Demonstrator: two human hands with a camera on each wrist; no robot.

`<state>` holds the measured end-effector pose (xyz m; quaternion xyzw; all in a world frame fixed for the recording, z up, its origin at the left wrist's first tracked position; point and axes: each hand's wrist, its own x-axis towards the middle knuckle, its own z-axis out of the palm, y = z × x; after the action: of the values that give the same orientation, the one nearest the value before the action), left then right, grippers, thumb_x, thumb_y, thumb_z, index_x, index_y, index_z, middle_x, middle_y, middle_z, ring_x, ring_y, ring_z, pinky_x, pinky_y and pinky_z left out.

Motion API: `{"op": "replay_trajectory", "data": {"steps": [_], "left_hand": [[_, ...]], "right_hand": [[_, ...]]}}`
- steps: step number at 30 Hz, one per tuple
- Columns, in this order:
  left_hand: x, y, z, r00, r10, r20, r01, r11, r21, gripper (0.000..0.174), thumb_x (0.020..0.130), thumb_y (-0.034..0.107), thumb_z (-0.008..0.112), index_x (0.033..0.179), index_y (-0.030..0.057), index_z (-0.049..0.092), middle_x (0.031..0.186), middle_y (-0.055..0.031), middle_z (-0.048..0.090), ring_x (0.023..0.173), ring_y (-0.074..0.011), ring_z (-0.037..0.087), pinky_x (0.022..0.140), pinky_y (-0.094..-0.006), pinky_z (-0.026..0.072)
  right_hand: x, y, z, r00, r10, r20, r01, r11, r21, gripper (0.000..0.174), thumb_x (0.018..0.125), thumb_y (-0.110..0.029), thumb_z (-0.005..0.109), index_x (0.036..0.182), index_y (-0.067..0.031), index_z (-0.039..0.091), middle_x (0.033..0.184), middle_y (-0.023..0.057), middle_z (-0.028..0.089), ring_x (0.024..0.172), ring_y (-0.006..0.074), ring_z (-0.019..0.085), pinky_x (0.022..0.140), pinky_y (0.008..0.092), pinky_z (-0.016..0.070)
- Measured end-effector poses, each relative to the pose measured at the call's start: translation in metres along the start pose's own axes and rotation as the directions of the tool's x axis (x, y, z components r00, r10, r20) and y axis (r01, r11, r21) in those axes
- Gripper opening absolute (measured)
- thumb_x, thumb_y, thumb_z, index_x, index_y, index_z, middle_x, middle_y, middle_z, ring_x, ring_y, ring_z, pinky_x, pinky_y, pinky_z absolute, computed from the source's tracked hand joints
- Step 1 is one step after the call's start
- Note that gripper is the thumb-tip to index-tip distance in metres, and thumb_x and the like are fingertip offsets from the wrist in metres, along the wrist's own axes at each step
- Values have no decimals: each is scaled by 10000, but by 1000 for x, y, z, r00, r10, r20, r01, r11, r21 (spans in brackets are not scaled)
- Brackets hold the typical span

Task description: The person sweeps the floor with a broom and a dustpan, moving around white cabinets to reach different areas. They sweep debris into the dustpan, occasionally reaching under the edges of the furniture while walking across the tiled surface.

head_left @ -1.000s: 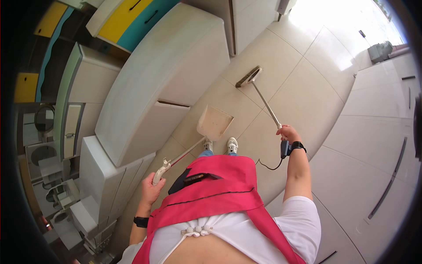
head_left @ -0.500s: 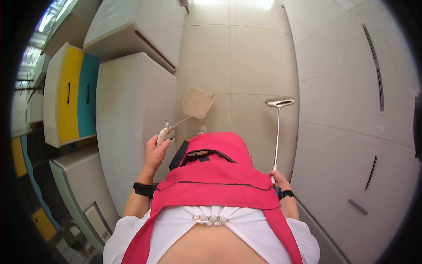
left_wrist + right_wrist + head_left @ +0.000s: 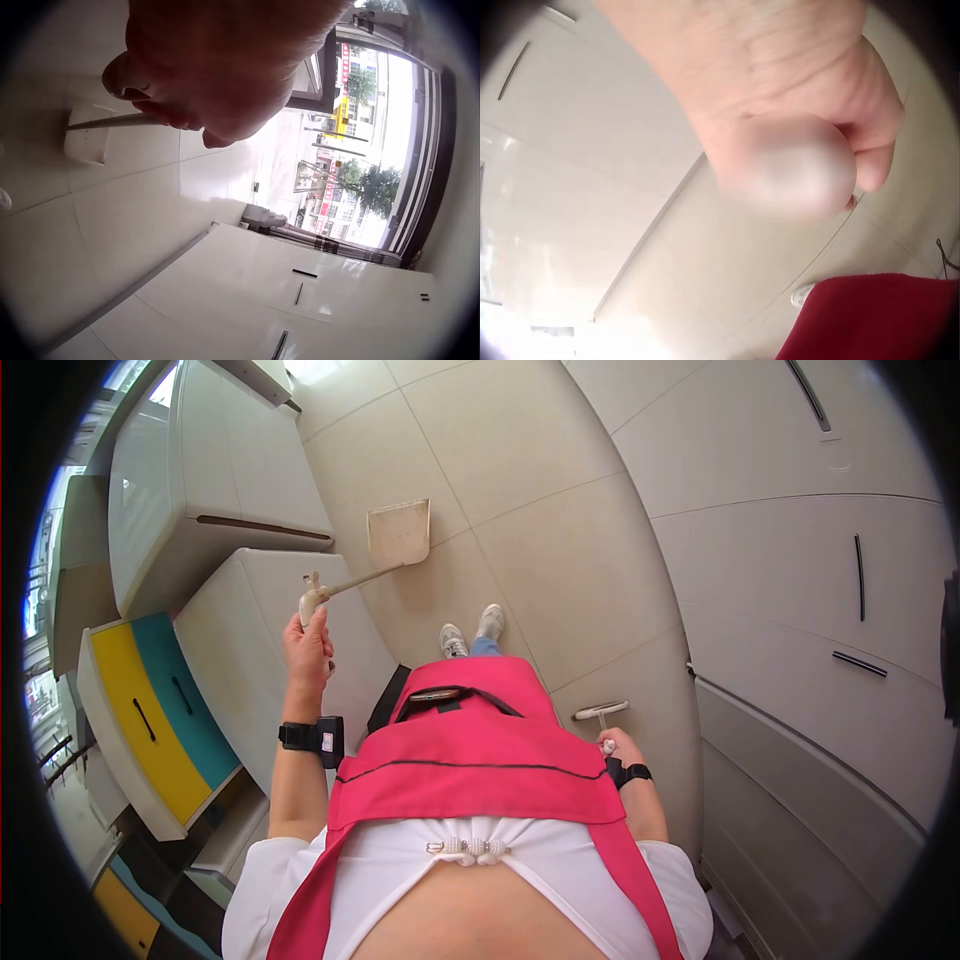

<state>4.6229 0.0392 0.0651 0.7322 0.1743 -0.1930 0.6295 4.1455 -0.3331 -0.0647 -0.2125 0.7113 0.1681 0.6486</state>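
Only the head view shows both: left grip clasps the dustpan left of the apron, right grip clasps the broom opposite.

Looks like a fitted kitchen or utility room in a home: pale large-format floor tiles down the middle, glossy white cupboard fronts with slim bar handles from 1 to 4 o'clock, and white countertop units at 10 o'clock. Brightened at 9 o'clock by yellow and teal drawers with dark pulls. Opens through a tall window, in the left wrist view, onto a street with trees and shop signs, and holds household cleaning gear too: a long-handled dustpan at 11 o'clock and a broom at 4 o'clock.
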Motion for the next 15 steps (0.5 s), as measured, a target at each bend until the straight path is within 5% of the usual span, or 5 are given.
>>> {"op": "replay_trajectory", "data": {"steps": [3,5,7,9,15], "left_hand": [[10,-4,7,1000,2,-19,-1,1000,5,137,892,197,593,849,83,531,556,38,433,376,-37,376,345,-195,306],[16,-7,11,999,-11,-33,11,1000,-1,145,890,214,600,858,90,531,548,40,426,381,-40,381,350,-198,317],[20,-13,12,999,-7,-38,6,1000,-28,142,890,214,599,863,89,535,549,39,427,380,-41,380,348,-199,316],[23,-13,16,999,-5,-46,3,999,-49,136,892,206,592,862,86,536,553,37,428,380,-42,378,346,-200,314],[25,-9,22,999,-15,-39,14,999,-38,131,891,200,580,883,83,523,562,36,431,380,-47,371,338,-208,309]], "right_hand": [[-2,-35,73,996,68,-50,-79,955,-285,179,636,-62,594,590,-95,424,502,19,397,368,147,399,333,268,318],[3,-50,115,999,51,-1,-50,967,-252,160,650,-59,579,590,-105,438,500,24,428,370,150,427,329,260,325],[-35,-84,169,994,89,66,-54,911,-410,178,648,-35,577,558,-95,436,516,27,465,369,135,437,319,257,352],[-66,-109,219,962,31,272,88,907,-412,198,656,-27,566,566,-127,421,497,7,425,343,125,405,321,255,324],[-30,-195,345,851,-121,511,408,765,-498,163,646,-39,588,596,-106,448,524,-4,397,419,130,431,343,268,315]]}}
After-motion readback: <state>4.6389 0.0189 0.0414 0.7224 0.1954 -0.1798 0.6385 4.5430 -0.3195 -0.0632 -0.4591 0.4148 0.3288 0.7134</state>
